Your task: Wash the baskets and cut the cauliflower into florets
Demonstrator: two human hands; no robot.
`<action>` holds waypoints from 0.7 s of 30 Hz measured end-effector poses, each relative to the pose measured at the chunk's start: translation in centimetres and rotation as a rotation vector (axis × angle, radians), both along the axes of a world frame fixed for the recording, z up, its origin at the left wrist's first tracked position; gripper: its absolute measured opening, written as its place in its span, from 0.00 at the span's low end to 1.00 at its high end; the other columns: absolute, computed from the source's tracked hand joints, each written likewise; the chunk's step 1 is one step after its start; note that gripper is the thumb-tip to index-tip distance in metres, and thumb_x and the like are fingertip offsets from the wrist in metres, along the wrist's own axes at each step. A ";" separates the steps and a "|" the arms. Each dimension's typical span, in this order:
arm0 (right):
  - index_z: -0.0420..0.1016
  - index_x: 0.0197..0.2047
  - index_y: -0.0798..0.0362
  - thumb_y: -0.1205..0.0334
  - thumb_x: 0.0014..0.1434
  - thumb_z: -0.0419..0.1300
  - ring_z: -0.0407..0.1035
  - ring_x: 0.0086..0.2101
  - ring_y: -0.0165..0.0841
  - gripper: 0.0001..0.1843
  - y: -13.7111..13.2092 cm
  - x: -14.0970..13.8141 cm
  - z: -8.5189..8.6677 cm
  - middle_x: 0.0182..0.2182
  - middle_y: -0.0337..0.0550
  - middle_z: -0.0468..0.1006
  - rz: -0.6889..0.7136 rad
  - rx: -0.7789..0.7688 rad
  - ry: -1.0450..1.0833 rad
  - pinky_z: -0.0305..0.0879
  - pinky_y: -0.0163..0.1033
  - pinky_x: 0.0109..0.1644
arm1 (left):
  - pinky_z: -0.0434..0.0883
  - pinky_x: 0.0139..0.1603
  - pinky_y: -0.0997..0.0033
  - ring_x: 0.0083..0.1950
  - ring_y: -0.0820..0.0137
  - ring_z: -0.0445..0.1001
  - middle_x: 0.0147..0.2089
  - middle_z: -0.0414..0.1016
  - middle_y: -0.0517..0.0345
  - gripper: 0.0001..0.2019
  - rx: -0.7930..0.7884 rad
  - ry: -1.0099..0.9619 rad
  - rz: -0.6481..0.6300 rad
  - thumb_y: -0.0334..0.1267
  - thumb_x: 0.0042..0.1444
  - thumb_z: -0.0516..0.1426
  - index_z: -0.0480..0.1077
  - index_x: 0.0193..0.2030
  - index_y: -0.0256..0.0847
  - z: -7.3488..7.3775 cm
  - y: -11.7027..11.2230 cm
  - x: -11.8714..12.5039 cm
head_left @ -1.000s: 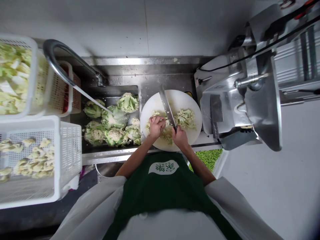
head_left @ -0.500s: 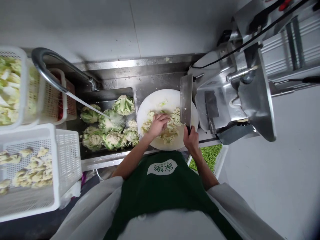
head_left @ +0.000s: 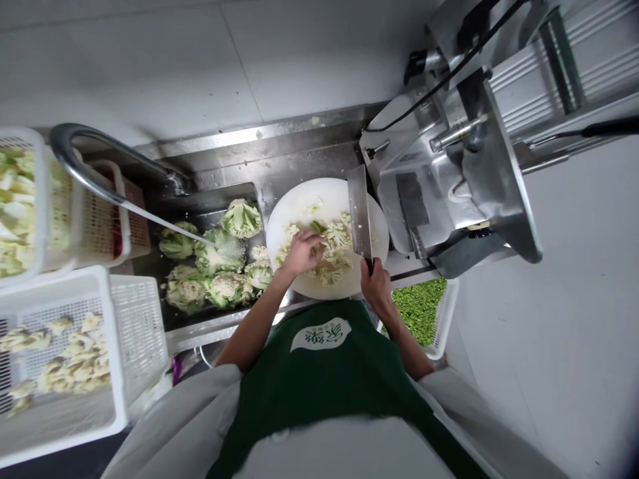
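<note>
A large cleaver (head_left: 358, 209) is in my right hand (head_left: 377, 287), fingers wrapped round its dark handle. Its broad blade points away from me, over the right part of the round white cutting board (head_left: 284, 206). Cut cauliflower (head_left: 335, 256) lies in pieces across the middle of the board, with a small green bit of leaf among it. My left hand (head_left: 301, 254) rests at the left side of these pieces, fingers curled in; whatever they may hold is hidden.
Left of the board, several cauliflower heads (head_left: 229, 289) sit in the sink under water running from a curved faucet (head_left: 92, 183). White baskets (head_left: 112, 346) with cut vegetables stand further left. A metal slicing machine (head_left: 509, 179) borders the board's right. Below it, a basket holds chopped greens (head_left: 419, 309).
My left hand has gone from lying over the cauliflower to curled fingers at its left side. The cleaver blade has tilted slightly leftward. The whole view has turned a little.
</note>
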State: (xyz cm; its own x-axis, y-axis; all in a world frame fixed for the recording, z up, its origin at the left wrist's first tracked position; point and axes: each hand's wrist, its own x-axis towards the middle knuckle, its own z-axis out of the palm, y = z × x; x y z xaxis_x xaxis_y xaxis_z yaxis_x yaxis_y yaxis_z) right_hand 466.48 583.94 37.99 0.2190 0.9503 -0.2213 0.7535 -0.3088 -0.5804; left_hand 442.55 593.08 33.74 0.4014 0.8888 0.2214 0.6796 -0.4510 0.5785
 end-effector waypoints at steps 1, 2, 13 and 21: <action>0.71 0.49 0.57 0.54 0.76 0.51 0.72 0.30 0.37 0.15 0.2 0.0 0.1 0.33 0.52 0.81 0.009 0.006 -0.010 0.49 0.37 0.35 | 0.71 0.57 0.55 0.52 0.58 0.76 0.48 0.80 0.51 0.11 0.022 -0.075 0.047 0.31 0.61 0.58 0.79 0.46 0.44 0.1 0.3 0.2; 0.71 0.49 0.57 0.54 0.76 0.50 0.72 0.30 0.37 0.15 0.4 -0.1 0.3 0.33 0.52 0.82 0.018 0.010 -0.027 0.49 0.37 0.35 | 0.72 0.55 0.58 0.50 0.60 0.76 0.46 0.79 0.51 0.10 0.046 -0.151 0.100 0.30 0.62 0.56 0.79 0.44 0.43 0.1 0.6 0.4; 0.68 0.53 0.58 0.53 0.78 0.48 0.79 0.38 0.44 0.17 2.9 -1.9 2.0 0.38 0.56 0.84 0.300 -0.114 -0.258 0.56 0.39 0.37 | 0.72 0.59 0.56 0.53 0.59 0.75 0.48 0.78 0.49 0.06 0.052 -0.205 0.249 0.38 0.66 0.59 0.78 0.41 0.43 -3.0 1.4 5.1; 0.67 0.54 0.60 0.54 0.79 0.45 0.80 0.41 0.45 0.18 3.3 -2.9 -0.1 0.41 0.59 0.84 0.263 -0.188 -0.234 0.60 0.40 0.39 | 0.72 0.56 0.58 0.49 0.60 0.76 0.43 0.81 0.51 0.06 0.002 -0.188 0.195 0.35 0.67 0.58 0.77 0.39 0.43 -2.9 1.8 5.2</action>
